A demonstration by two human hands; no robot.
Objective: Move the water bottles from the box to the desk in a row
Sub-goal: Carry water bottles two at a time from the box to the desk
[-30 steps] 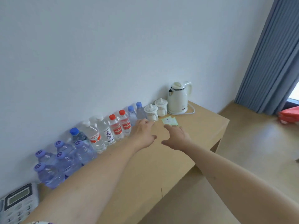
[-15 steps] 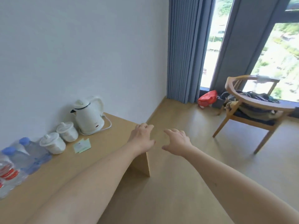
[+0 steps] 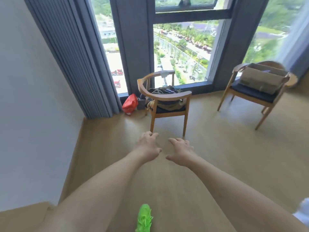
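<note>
A brown cardboard box (image 3: 262, 79) sits on the seat of a wooden chair (image 3: 247, 94) at the far right by the window; something purple shows at its open top. My left hand (image 3: 148, 145) and my right hand (image 3: 181, 151) are stretched out side by side over the wooden floor, fingers loosely curled, holding nothing. Only a corner of the desk (image 3: 21, 220) shows at the bottom left. No bottles are in view.
A second wooden chair (image 3: 164, 104) with bags on its seat stands straight ahead by the window. A red bag (image 3: 130, 103) lies on the floor beside the grey curtain (image 3: 75, 56). A bright green shoe (image 3: 144, 218) is at the bottom.
The view has swung right from the desk with its row of bottles, kettle and cups to the window and chairs. Both hands stay empty in front of me.
</note>
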